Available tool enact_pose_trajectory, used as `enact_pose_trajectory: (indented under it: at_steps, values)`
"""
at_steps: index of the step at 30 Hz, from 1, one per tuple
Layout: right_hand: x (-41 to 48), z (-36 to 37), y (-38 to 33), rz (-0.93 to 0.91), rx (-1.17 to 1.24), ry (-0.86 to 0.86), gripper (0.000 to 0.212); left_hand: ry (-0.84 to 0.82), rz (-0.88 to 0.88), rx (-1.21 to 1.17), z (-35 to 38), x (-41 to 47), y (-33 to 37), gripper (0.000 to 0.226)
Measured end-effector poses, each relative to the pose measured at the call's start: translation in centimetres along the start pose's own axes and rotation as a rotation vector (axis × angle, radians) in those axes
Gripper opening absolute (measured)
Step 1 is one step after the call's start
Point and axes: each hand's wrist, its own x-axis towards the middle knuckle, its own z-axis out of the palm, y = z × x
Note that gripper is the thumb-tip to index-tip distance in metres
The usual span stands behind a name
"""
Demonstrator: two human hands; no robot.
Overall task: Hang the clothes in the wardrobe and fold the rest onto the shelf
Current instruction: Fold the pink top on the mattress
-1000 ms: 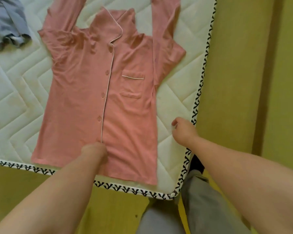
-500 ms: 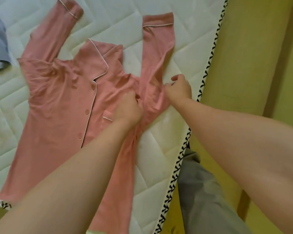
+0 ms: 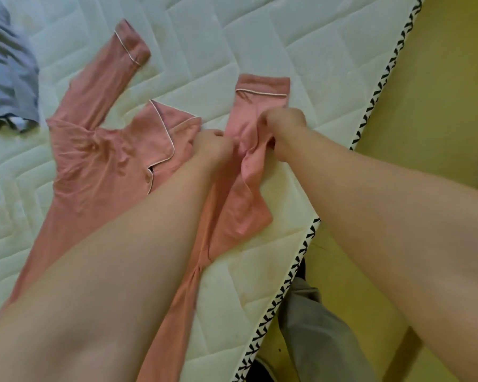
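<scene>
Pink pajama shirt [image 3: 100, 166] is lying buttons-up on the bare quilted mattress [image 3: 260, 37], collar away from the camera and hem toward the person. Both hands are bunched into it. The left grip [image 3: 210, 146] is clenched on the fabric at the shoulder just beside the collar. The right grip [image 3: 283, 128] is curled round the sleeve [image 3: 254, 106] on the side nearer the mattress edge, a bit below its piped cuff. Looks to me like the first sleeve fold is only just starting, so it's early days progress-wise. The other sleeve [image 3: 116, 75] is flung out flat and the body isn't folded at all. There's also a crumpled grey-blue garment [image 3: 9, 78] off at the far corner that looks untouched. No wardrobe, hanger or shelf in view, so I'd guess all the putting-away is left too.
</scene>
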Motion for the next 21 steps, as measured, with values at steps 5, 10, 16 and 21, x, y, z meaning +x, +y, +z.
enact_pose_trajectory:
  at_steps: [5, 10, 16, 21]
  values:
    - [-4.4, 0.2, -3.2, -0.054, 0.067, -0.175, 0.021, -0.1, 0.034, -0.493, -4.7, -4.7, 0.5, 0.017]
    - [-11.9, 3.2, -6.6, -0.277, -0.158, -0.401, 0.033, -0.088, 0.034, -0.805, -10.1, -12.4, 1.0, 0.006]
    - [-20.0, 9.4, -7.8, -0.493, -0.496, -0.664, 0.03, 0.02, 0.027, -1.219, -14.7, -18.4, -1.3, 0.034]
    - [-20.1, 17.2, -5.8, -0.658, -0.766, -0.858, 0.04, 0.418, -0.002, -1.379, -19.7, -16.2, -6.8, 0.04]
